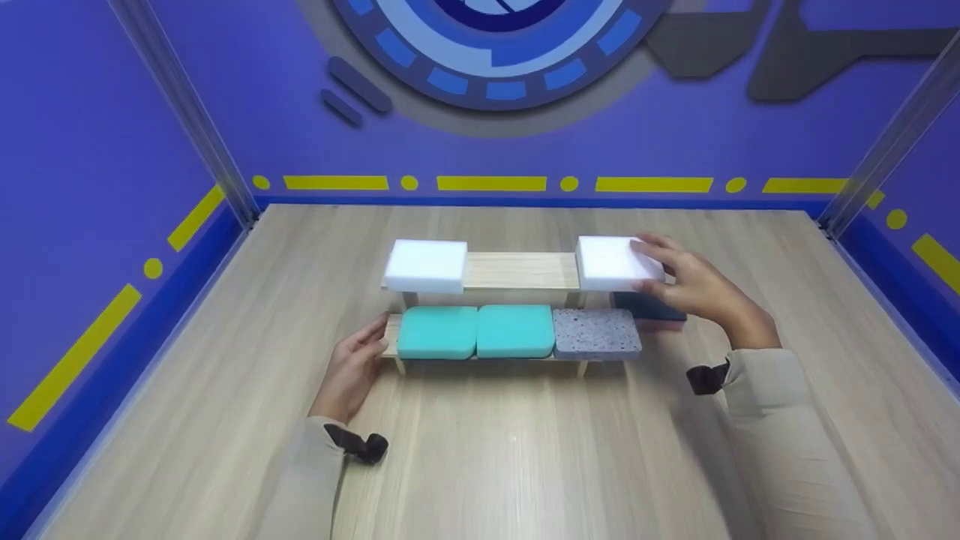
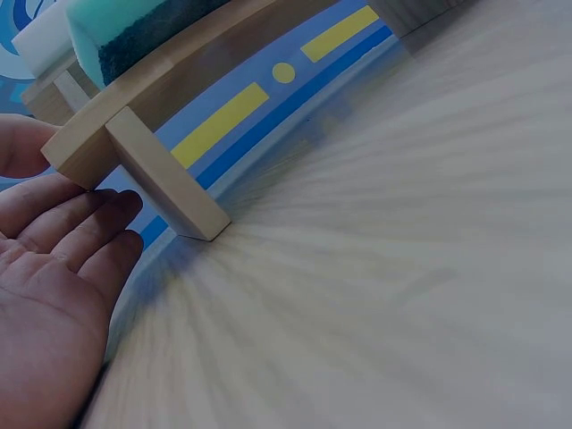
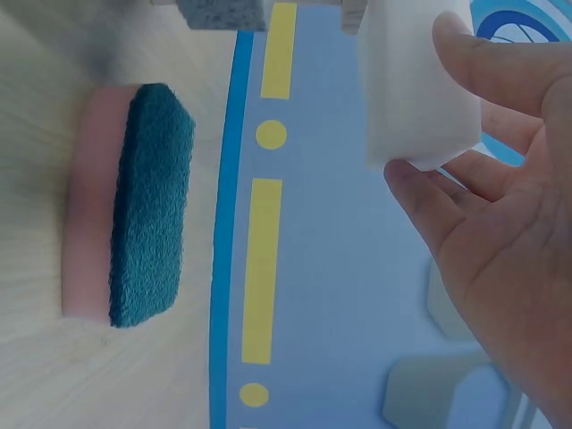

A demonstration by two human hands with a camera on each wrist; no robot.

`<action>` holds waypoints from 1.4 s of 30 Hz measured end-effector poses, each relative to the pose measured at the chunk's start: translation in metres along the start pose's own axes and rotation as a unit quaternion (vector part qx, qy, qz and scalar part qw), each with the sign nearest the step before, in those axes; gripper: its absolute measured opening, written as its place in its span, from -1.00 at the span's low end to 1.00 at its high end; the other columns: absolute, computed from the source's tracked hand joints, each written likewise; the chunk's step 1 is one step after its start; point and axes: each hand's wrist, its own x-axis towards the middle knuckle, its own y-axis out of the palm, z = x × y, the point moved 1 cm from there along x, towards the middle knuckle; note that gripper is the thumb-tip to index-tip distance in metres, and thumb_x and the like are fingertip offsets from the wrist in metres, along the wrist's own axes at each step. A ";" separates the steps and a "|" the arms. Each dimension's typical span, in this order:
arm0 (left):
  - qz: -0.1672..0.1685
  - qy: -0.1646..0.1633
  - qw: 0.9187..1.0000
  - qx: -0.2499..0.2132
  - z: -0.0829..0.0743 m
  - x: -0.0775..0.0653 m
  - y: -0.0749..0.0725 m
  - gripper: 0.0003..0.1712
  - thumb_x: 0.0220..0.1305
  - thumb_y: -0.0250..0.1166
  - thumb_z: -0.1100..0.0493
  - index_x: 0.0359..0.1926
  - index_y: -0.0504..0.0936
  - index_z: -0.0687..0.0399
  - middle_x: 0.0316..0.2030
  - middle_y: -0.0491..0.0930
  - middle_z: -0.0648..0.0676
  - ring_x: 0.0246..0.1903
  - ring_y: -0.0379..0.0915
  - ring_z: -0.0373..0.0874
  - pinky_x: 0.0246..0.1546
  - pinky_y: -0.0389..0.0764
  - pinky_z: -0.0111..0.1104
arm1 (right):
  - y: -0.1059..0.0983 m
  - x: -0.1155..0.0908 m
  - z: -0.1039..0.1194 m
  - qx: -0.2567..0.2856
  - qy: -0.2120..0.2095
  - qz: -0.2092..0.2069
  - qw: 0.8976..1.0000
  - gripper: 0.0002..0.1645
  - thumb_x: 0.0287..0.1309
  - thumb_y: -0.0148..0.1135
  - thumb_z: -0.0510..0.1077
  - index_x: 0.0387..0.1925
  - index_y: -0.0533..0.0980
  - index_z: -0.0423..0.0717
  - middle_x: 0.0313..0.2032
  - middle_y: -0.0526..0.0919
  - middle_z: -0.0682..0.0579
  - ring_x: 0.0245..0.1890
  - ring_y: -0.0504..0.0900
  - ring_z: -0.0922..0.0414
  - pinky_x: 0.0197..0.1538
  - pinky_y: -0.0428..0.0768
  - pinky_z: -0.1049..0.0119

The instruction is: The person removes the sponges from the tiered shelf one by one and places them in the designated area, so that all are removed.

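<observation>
My left hand (image 1: pixel 351 367) holds the left end of the lower tier of a small wooden shelf (image 1: pixel 392 331), thumb at the top edge and fingers underneath in the left wrist view. My right hand (image 1: pixel 703 291) grips a white sponge block (image 1: pixel 604 261) by its right side, at the right end of the upper tier. Another white block (image 1: pixel 426 264) sits on that tier's left end. Along the lower tier lie two teal sponges (image 1: pixel 437 330), one with a dark scouring layer beneath in the left wrist view, and a speckled grey block (image 1: pixel 597 331).
Behind the lower tier's right end, a pink sponge with a dark green scouring face (image 3: pixel 152 206) lies on the wood-grain table (image 1: pixel 517 465), partly below my right hand. Blue-purple panels (image 1: pixel 480 157) with yellow markings enclose the back and sides.
</observation>
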 end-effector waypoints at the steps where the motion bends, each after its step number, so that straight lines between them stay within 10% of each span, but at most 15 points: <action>1: 0.000 -0.001 1.000 -0.001 0.000 0.000 0.000 -0.36 0.34 0.00 0.42 0.42 0.08 0.40 0.45 0.07 0.27 0.45 -0.03 0.03 0.45 0.02 -0.15 | -0.001 -0.001 -0.001 -0.002 0.001 0.000 1.000 -0.28 0.19 0.24 -0.27 0.35 0.24 -0.33 0.39 0.14 -0.38 0.34 0.19 -0.35 0.26 0.31 -0.27; 42: 0.004 0.007 1.000 -0.007 0.000 -0.001 0.000 -0.37 0.34 -0.02 0.43 0.41 0.08 0.42 0.46 0.02 0.29 0.48 -0.12 0.05 0.48 -0.07 -0.16 | -0.018 -0.029 -0.037 -0.029 0.019 -0.010 0.999 -0.28 0.20 0.24 -0.27 0.35 0.23 -0.36 0.38 0.07 -0.43 0.30 0.13 -0.46 0.18 0.27 -0.41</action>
